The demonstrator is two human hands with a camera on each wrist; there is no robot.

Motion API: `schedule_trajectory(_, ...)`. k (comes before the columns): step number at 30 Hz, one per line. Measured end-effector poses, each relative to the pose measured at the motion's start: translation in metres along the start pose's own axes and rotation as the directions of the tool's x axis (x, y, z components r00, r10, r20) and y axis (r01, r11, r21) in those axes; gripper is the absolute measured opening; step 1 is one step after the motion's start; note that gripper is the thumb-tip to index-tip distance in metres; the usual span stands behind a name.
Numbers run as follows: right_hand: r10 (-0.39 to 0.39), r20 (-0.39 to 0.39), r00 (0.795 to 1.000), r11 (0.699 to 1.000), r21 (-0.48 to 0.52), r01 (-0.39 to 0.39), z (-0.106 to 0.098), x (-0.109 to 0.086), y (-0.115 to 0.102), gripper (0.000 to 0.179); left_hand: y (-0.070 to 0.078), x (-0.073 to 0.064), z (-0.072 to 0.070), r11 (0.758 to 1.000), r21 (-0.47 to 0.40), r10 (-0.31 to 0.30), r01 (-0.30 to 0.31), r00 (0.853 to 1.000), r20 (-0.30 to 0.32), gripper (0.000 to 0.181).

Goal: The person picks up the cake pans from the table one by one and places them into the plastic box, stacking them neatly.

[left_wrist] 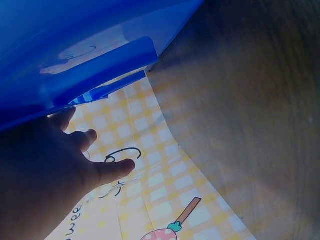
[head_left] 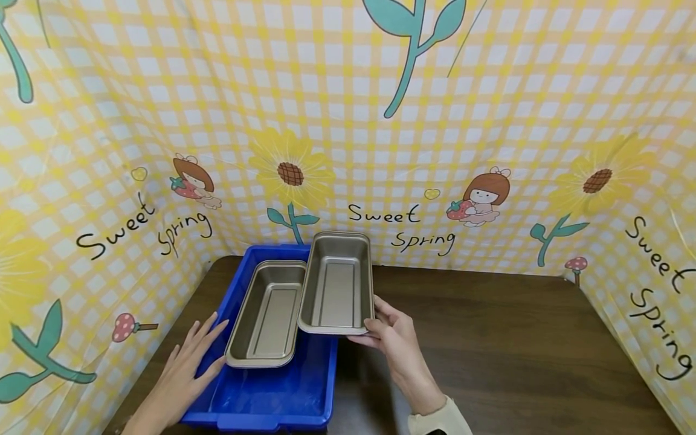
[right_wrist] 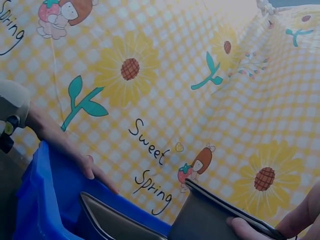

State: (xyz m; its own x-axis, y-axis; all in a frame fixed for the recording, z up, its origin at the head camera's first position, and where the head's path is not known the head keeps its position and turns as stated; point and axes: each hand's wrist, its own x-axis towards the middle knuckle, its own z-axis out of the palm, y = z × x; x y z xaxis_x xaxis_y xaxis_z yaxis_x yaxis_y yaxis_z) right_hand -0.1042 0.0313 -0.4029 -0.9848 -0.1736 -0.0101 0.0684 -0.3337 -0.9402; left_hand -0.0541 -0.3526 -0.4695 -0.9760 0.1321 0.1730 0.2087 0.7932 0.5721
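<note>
Two metallic loaf pans are in the head view. My right hand (head_left: 401,347) grips one loaf pan (head_left: 339,290) by its near right corner, thumb over the rim. That pan is raised and partly over the right edge of a blue plastic bin (head_left: 288,396). The other loaf pan (head_left: 274,320) is inside the bin, overlapped at its right edge by the held one. My left hand (head_left: 187,368) spreads its fingers at the bin's left side, thumb tip close to the second pan; whether it touches cannot be told. In the left wrist view, fingers (left_wrist: 115,171) extend below the bin's rim.
A dark wooden table (head_left: 516,350) extends to the right of the bin. Yellow checked cloth (head_left: 348,121) with flowers and lettering hangs around the back and both sides. The bin's near wall has a lip (head_left: 247,422).
</note>
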Motion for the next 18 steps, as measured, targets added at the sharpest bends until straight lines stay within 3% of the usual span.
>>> schedule_trajectory(18,0.021,-0.017,1.000,0.998,0.066,-0.020,0.039,0.008,0.015,0.062,-0.001,0.001,0.001,1.000,-0.001,0.006,-0.006,1.000,-0.004,0.063)
